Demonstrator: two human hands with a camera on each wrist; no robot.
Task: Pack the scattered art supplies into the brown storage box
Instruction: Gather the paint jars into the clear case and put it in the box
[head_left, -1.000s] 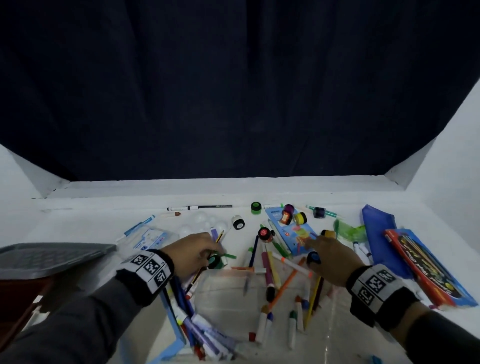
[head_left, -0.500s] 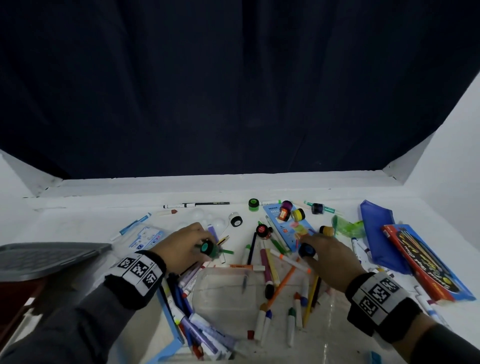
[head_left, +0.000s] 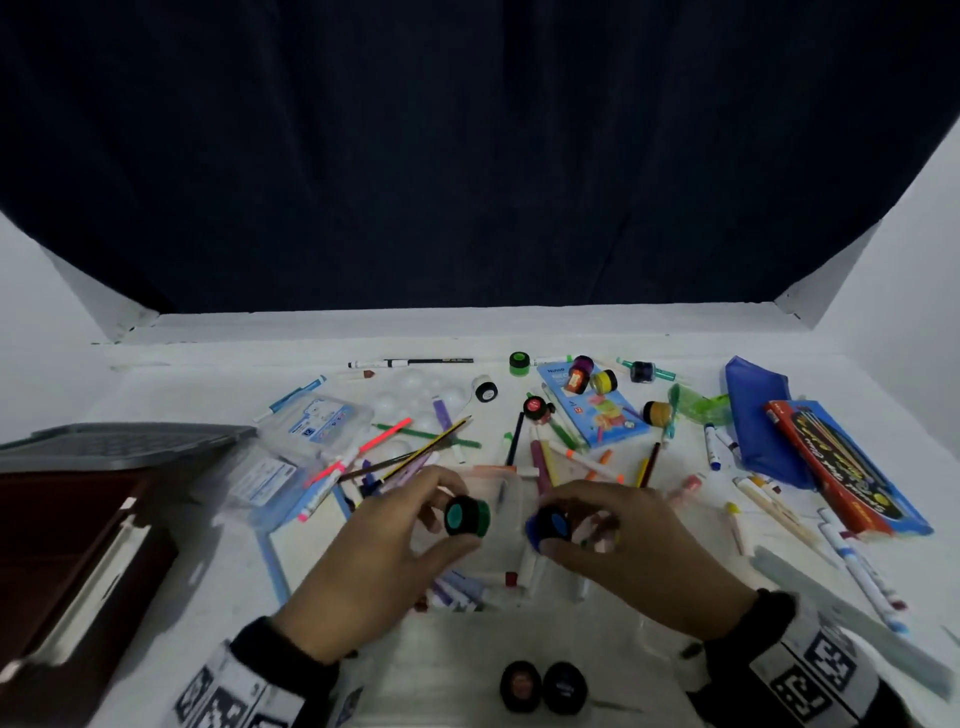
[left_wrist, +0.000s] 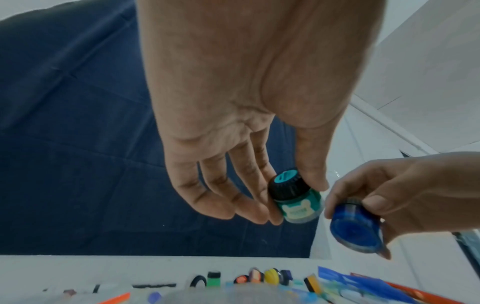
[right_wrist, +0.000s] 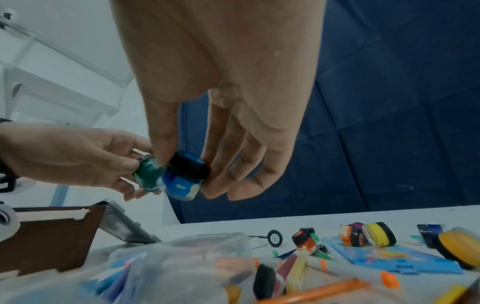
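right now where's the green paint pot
In the head view it is mid-frame, held off the table by the left hand: green paint pot, beside the blue pot.

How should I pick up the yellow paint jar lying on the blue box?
The yellow paint jar lies on its side on the blue crayon box, beside an orange jar. Probably come from above and pinch its round body at the yellow side and black cap, as the left hand holds the green jar.

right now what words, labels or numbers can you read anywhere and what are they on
"Nitso": roughly legible on the edge of the blue crayon box.
Label on the blue paint jar: blurred.
Label on the green paint jar: blurred.
Printing on the clear plastic case and the red and blue packet: too small to read.
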